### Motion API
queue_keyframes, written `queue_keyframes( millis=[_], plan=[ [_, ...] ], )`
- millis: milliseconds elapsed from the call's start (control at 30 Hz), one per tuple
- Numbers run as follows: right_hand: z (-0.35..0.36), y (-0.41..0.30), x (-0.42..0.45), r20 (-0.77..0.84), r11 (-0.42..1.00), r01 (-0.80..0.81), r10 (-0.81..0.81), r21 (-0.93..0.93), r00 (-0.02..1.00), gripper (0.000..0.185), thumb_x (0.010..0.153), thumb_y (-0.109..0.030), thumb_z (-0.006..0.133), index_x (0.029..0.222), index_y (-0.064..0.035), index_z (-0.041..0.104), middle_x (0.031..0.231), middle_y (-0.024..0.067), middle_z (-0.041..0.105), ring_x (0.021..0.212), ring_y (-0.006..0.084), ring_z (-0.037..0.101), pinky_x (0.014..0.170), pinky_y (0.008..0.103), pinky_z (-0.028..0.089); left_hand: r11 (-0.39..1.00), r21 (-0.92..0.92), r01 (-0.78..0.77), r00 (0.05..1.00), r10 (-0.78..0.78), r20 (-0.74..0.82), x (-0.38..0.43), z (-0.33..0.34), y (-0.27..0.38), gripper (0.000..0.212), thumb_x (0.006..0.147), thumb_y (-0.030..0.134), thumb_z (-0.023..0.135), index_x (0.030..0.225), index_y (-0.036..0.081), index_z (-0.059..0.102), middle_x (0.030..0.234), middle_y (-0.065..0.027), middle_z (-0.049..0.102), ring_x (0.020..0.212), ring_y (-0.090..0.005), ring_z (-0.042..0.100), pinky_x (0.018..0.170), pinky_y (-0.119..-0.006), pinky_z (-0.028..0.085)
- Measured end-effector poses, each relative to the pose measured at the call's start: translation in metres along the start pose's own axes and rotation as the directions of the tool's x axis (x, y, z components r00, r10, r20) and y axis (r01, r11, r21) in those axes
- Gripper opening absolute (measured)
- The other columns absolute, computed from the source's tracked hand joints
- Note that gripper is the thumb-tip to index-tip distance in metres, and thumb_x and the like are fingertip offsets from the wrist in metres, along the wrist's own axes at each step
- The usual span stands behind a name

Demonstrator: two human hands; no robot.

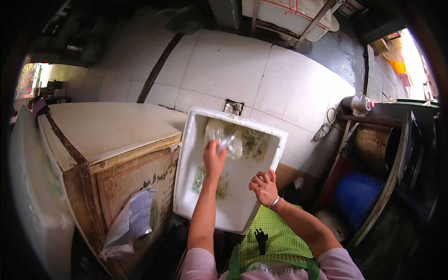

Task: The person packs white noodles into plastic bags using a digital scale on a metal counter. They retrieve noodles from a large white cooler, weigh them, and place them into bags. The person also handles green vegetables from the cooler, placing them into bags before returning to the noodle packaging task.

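In front of me is a deep white foam box (pixel 231 213), seen from above. My left hand (pixel 214 159) reaches inside it, fingers closed on a clear plastic bag (pixel 217 134) with pale contents that are hard to make out. Beside that bag, loose green leafy scraps (pixel 254 143) lie against the far wall. A smaller clear bag of greens (pixel 198 179) sits by the left wall, with green bits scattered near my left forearm. My right hand (pixel 263 186), with a bracelet on its wrist, grips the box's right rim, its fingers curled over the inner side.
A worn wooden cabinet (pixel 115 129) stands to the left, a plastic sheet (pixel 131 218) hanging on its front. White tiles (pixel 227 66) lie beyond, with a small square opening (pixel 233 107). At right are a plastic bottle (pixel 360 104), a wooden frame (pixel 395 171) and a blue object (pixel 358 197).
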State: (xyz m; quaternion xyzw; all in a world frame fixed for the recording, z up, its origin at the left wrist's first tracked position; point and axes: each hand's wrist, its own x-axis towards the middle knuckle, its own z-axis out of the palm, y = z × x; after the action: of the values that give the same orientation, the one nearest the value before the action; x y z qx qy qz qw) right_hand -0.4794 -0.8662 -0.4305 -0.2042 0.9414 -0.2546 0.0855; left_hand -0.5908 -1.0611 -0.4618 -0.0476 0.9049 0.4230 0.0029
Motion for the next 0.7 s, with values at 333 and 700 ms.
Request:
queue_keyframes(
  millis=[333,700],
  plan=[
    [0.002,0.004,0.000,-0.007,0.999,-0.017,0.017,-0.042,1.000,0.004,0.071,-0.017,0.053,0.074,-0.0166,0.055,0.085,-0.0039,0.052,0.100,0.0172,0.044,0.100,0.0480,0.022,0.258,-0.815,0.519,0.456,-0.890,0.008,-0.025,0.084,-0.045,0.060,0.085,0.052,0.044,0.133,0.018,0.031,0.139,-0.0053,0.023,0.120,-0.0303,0.033,0.094,-0.041,0.034],
    [0.005,-0.007,0.000,-0.032,0.999,0.038,-0.039,-0.007,0.999,0.005,0.070,-0.016,0.051,0.075,-0.0169,0.054,0.085,-0.0040,0.052,0.100,0.0172,0.045,0.099,0.0496,0.021,-0.284,-0.841,0.462,0.627,-0.566,0.535,-0.019,0.111,-0.081,0.062,0.089,0.058,0.024,0.135,0.018,0.030,0.139,-0.0030,0.031,0.127,-0.0244,0.030,0.102,-0.044,0.027]
  ],
)
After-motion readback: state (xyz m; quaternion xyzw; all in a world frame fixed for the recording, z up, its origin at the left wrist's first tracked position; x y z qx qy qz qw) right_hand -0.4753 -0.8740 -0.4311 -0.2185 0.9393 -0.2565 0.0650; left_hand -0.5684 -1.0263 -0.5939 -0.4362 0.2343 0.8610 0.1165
